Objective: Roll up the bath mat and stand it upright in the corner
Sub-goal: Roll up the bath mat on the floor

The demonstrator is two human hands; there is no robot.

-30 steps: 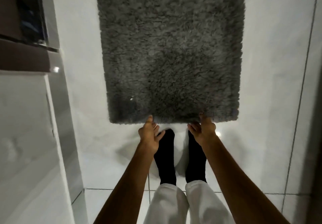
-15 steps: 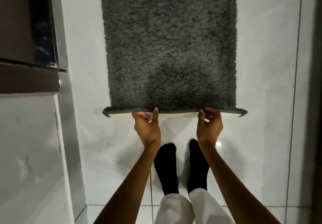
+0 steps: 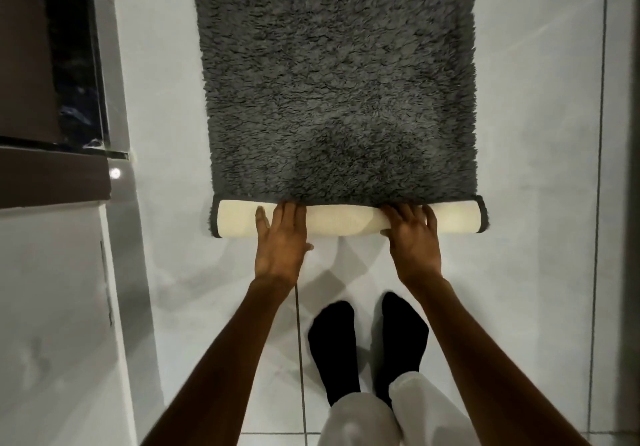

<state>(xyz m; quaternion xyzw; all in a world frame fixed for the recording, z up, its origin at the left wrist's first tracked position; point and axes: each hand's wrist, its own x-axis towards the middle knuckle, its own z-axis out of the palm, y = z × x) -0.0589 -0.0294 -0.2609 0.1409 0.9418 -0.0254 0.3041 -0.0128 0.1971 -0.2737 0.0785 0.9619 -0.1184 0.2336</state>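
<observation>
A shaggy dark grey bath mat lies flat on the white tiled floor and runs out of the top of the view. Its near edge is turned over into a short roll that shows the cream underside. My left hand rests palm down on the left half of that roll, fingers reaching over its top. My right hand presses on the right half in the same way. Both hands hold the rolled edge against the pile.
A grey step or ledge with a dark brown surface runs along the left. My two feet in black socks stand just behind the roll. White floor tiles lie to the right of the mat.
The near edge was first gripped flat on the floor, then lifted, and has now been folded over into a first roll. Both hands moved forward onto the cream underside.
</observation>
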